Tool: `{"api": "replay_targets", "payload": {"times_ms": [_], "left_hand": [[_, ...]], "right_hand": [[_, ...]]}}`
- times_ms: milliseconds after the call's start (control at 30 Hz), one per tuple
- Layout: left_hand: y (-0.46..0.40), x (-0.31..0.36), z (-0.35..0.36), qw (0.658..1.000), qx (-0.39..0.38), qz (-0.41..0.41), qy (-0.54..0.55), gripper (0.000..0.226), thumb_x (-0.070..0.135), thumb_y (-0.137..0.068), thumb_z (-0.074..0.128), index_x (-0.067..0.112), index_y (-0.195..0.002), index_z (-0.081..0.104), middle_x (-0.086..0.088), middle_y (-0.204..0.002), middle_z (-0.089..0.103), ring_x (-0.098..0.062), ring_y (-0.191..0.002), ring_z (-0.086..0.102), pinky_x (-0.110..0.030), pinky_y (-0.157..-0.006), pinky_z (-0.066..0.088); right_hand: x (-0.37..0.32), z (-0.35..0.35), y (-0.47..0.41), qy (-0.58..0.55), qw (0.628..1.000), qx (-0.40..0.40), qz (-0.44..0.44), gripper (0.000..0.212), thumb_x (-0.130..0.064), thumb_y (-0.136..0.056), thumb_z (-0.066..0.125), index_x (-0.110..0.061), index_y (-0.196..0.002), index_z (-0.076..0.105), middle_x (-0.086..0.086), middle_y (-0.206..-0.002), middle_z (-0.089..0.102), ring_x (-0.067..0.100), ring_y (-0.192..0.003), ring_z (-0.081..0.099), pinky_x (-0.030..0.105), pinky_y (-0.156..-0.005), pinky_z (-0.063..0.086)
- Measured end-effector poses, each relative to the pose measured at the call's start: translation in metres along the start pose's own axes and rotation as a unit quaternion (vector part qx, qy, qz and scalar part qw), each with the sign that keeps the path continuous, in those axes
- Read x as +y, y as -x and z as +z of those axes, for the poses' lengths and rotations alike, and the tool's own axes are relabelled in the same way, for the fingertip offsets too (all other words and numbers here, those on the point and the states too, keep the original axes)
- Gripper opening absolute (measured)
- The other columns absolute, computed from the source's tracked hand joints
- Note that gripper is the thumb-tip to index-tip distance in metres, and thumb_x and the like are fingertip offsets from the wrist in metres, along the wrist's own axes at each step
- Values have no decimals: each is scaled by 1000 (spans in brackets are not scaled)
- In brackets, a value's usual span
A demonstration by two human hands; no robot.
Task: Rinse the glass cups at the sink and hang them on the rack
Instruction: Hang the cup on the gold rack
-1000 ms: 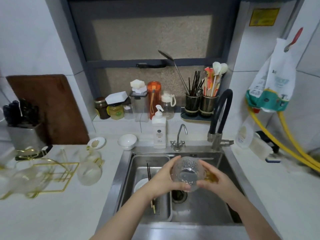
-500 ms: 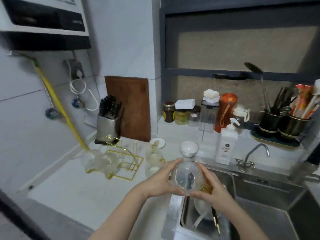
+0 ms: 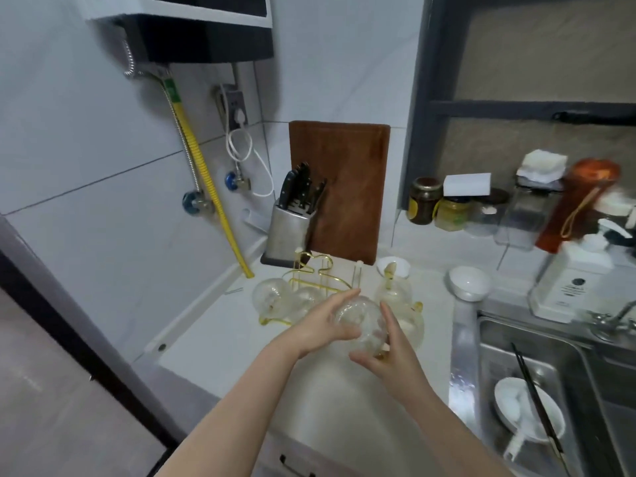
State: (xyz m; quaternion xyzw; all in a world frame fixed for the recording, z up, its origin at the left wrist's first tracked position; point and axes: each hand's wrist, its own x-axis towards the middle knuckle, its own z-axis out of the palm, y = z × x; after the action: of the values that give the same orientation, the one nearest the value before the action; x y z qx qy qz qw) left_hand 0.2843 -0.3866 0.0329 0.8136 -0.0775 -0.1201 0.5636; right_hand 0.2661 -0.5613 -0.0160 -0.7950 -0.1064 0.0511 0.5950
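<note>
A round clear glass cup (image 3: 361, 325) is held over the white counter between my left hand (image 3: 318, 327) and my right hand (image 3: 390, 352). Just behind it stands the gold wire rack (image 3: 318, 270). Two clear glass cups (image 3: 275, 299) hang on the rack's left side. A glass pitcher with a gold handle (image 3: 401, 297) stands right of the rack, partly hidden by my right hand. The steel sink (image 3: 537, 383) is at the right, away from both hands.
A knife block (image 3: 292, 225) and a brown cutting board (image 3: 347, 191) stand behind the rack. Two small white bowls (image 3: 469, 282) sit on the counter near the sink. A white plate with chopsticks (image 3: 530, 411) lies in the sink. Jars and a soap bottle (image 3: 571, 284) line the ledge.
Both hands carried the glass cup left from above the sink to the counter in front of the gold rack. The view swung left with them.
</note>
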Motion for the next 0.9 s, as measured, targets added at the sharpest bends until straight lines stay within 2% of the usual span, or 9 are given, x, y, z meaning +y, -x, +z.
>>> {"api": "replay_targets", "payload": {"times_ms": [67, 167, 300, 400, 467, 533, 600, 767, 900], "left_hand": [[-8, -5, -12, 999, -4, -5, -34, 71, 14, -83, 75, 35, -142, 42, 10, -143, 39, -5, -135, 34, -31, -116, 30], [-24, -13, -24, 997, 7, -21, -73, 71, 18, -81, 77, 40, -140, 44, 2, -138, 37, -16, -126, 43, -41, -110, 36], [-45, -22, -32, 993, 20, -21, -113, 74, 16, -82, 77, 31, -145, 41, 6, -135, 38, -7, -123, 38, -21, -104, 33], [-59, -29, -35, 993, 32, -33, -110, 79, 15, -79, 79, 28, -146, 39, 5, -142, 40, -5, -126, 39, -18, -105, 33], [-70, -36, -36, 993, 30, -42, -109, 79, 15, -78, 80, 29, -145, 41, 7, -143, 41, -7, -130, 41, -22, -109, 35], [-79, -43, -38, 993, 24, -51, -102, 75, 15, -78, 80, 29, -143, 44, 9, -143, 42, -9, -132, 41, -28, -112, 35], [-85, -50, -38, 992, 18, -63, -108, 73, 15, -78, 79, 29, -142, 46, 8, -144, 42, -10, -132, 41, -31, -114, 36], [-95, -63, -37, 984, 4, -75, -159, 71, 14, -79, 78, 24, -142, 47, 2, -141, 45, -7, -122, 42, -17, -102, 35], [-105, -68, -41, 972, -17, -67, -223, 72, 26, -78, 80, 26, -142, 46, 4, -143, 44, -13, -130, 41, -18, -104, 31]], "right_hand": [[1, 13, -8, 9, 1000, 4, 6, 105, -24, -73, 82, -37, -149, 11, -30, -134, 35, 4, -132, 37, 38, -111, 38], [2, 24, -24, 19, 1000, 10, 8, 109, -25, -72, 83, -33, -150, 9, -39, -128, 31, 4, -130, 35, 39, -112, 36], [13, 31, -50, 10, 999, 24, 21, 107, -31, -66, 83, -37, -149, 15, -14, -137, 42, 5, -129, 36, 37, -109, 38], [21, 28, -70, -6, 999, 25, 28, 88, -24, -64, 82, -37, -136, 33, -9, -120, 59, 5, -110, 57, 30, -92, 52], [26, 26, -82, -22, 999, 32, 28, 85, -34, -59, 82, -31, -133, 40, -8, -108, 66, 7, -99, 65, 32, -80, 58], [34, 25, -90, -27, 999, 27, 38, 86, -37, -59, 84, -31, -132, 38, -9, -103, 67, 2, -90, 67, 24, -70, 58], [43, 26, -95, -16, 998, 10, 57, 86, -27, -66, 85, -32, -135, 35, -9, -103, 66, 2, -78, 66, 14, -60, 50], [51, 30, -102, -6, 992, -21, 124, 96, -29, -71, 82, -21, -147, 24, 6, -128, 56, 23, -102, 64, 39, -76, 58], [49, 33, -110, -18, 986, 0, 165, 74, -30, -84, 71, -15, -142, 28, 8, -123, 54, 20, -90, 65, 34, -73, 58]]}}
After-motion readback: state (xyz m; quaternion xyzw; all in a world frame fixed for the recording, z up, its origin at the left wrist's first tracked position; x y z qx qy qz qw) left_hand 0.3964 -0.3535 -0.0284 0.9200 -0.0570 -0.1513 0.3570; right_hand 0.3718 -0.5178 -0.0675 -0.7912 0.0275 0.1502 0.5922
